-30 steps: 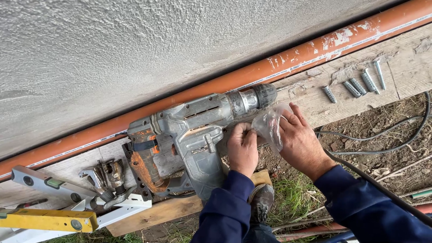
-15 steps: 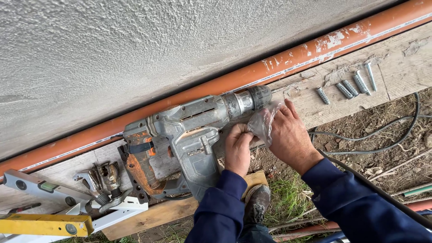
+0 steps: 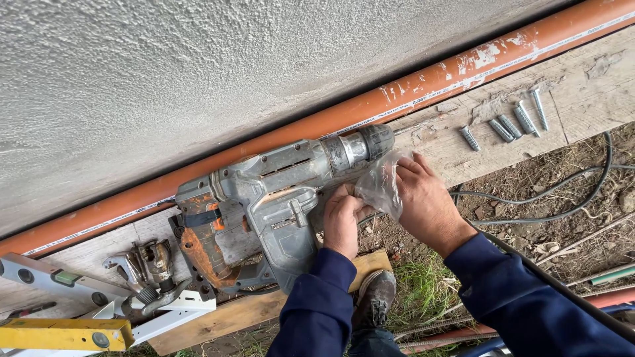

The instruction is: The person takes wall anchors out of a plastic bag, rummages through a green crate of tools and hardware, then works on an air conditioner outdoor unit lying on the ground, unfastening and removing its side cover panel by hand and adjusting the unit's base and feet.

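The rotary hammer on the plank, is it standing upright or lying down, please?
Lying down: the rotary hammer rests on its side on the wooden plank, chuck pointing along the orange pipe.

Both hands [image 3: 387, 211] on clear plastic bag [image 3: 380, 185] beside rotary hammer [image 3: 278, 198].

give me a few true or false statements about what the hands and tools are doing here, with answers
1. Both hands hold a clear plastic bag. True: the left hand and right hand pinch it.
2. The rotary hammer drill stands upright. False: it lies on its side on the wooden plank.
3. An orange pipe runs along the wall. True.
4. The metal anchors lie in the grass. False: they lie on the plank.
5. A yellow spirit level lies at lower left. True.
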